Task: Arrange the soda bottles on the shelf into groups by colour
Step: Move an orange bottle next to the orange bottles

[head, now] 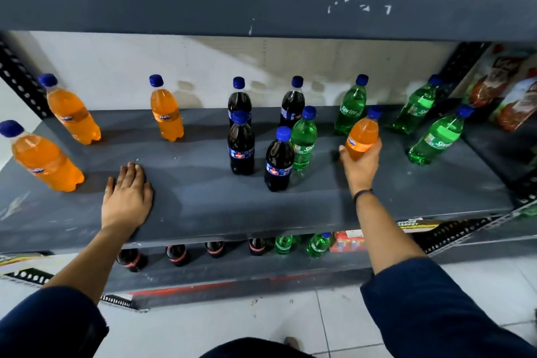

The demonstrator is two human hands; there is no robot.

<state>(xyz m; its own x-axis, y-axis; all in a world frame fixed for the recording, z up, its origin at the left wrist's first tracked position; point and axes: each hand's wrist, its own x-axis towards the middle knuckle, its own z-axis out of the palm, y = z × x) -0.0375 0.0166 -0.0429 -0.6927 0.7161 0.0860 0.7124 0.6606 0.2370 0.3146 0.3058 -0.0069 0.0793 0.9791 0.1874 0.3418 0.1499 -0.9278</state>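
Right hand [360, 161] grasps a clear plastic Fanta bottle [362, 136] of orange soda, blue cap, among the green Sprite bottles [350, 109] on the right of the grey metal shelf [203, 206]. Left hand [127, 197] lies flat and empty on the shelf. Three more orange bottles [166, 113] stand left; dark cola bottles [241, 145] stand centre.

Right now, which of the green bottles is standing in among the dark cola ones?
The green bottle just right of the front dark bottle. The other three green bottles stand together further right, beyond the right hand.
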